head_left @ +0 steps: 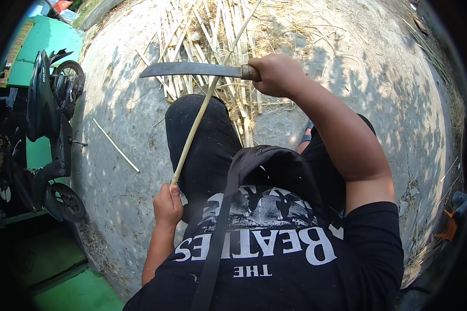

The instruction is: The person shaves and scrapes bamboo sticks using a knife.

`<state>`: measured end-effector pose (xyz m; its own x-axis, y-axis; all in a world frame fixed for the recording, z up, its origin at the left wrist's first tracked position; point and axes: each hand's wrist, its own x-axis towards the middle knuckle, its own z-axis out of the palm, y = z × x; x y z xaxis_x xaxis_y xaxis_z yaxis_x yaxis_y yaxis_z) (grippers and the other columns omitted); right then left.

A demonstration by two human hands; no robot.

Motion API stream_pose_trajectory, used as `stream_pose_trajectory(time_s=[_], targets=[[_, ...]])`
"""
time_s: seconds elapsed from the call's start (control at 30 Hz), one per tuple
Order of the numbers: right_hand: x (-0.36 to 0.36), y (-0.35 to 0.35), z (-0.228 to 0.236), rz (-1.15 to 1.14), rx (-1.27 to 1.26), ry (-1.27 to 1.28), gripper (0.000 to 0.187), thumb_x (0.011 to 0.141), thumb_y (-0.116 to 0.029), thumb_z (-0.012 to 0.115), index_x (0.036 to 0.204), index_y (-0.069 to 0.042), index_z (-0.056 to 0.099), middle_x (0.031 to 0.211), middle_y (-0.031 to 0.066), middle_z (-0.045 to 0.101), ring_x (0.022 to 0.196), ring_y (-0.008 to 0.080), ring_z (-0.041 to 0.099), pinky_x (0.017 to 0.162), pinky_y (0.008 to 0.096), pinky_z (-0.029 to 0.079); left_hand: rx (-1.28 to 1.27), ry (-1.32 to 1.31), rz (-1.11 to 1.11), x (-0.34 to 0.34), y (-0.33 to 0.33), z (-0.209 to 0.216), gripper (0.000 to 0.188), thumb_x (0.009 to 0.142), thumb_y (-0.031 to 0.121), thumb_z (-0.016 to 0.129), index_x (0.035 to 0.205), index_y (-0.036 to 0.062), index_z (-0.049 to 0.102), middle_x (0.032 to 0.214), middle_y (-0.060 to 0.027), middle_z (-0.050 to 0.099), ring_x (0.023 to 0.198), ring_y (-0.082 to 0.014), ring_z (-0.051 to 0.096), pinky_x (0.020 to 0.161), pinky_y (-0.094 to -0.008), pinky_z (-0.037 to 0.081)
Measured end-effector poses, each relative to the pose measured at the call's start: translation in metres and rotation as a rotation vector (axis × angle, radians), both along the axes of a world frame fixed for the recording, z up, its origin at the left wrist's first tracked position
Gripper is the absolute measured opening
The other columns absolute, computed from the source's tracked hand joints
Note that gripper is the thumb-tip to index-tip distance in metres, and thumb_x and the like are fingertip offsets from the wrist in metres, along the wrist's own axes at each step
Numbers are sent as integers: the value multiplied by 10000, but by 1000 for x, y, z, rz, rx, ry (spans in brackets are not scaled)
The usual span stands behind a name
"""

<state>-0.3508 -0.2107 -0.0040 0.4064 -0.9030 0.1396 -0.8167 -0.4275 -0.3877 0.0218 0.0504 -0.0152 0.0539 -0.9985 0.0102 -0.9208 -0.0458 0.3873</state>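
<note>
My right hand (276, 75) is closed around the wooden handle of a machete (192, 69). Its long grey blade points left and lies across a thin, pale bamboo strip (194, 127); whether it is cutting in I cannot tell. Low at the left, my left hand (168, 205) grips the near end of that strip, thumb along it. The strip slants up and to the right, passing over my left knee, and its far end reaches the top of the view.
Many pale bamboo strips (228, 31) lie piled ahead, with curled shavings (316, 39) to their right. One loose strip (115, 145) is on the concrete ground (109, 176) at left. A black motorcycle (57, 129) stands by a green wall. An orange-handled object (448, 225) sits far right.
</note>
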Motion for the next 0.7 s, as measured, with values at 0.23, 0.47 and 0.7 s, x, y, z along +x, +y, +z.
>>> stream_pose_trajectory(time_s=[0.23,0.47,0.7], targets=[[-26,-23,-13,-70,0,24,80,831,-204,663,879,-153,703,775,98,704,763,321,714,765,448,565,-38,28,-66,8,-3,-9,390,1090,306,455,849,9,526,637,-198,539,581,-424,573,532,-481,409],[-25,-18,-8,-103,-5,-43,112,818,-206,677,899,-127,675,808,128,703,788,357,697,708,483,556,18,53,-23,0,-7,5,382,1076,299,491,819,21,540,649,-203,575,602,-448,596,540,-500,440],[-26,-16,-1,84,-120,144,96,863,-216,670,867,-121,685,791,126,699,757,325,705,701,483,553,-3,68,-76,23,10,4,399,1085,310,467,817,17,512,626,-194,535,579,-426,565,531,-493,403]])
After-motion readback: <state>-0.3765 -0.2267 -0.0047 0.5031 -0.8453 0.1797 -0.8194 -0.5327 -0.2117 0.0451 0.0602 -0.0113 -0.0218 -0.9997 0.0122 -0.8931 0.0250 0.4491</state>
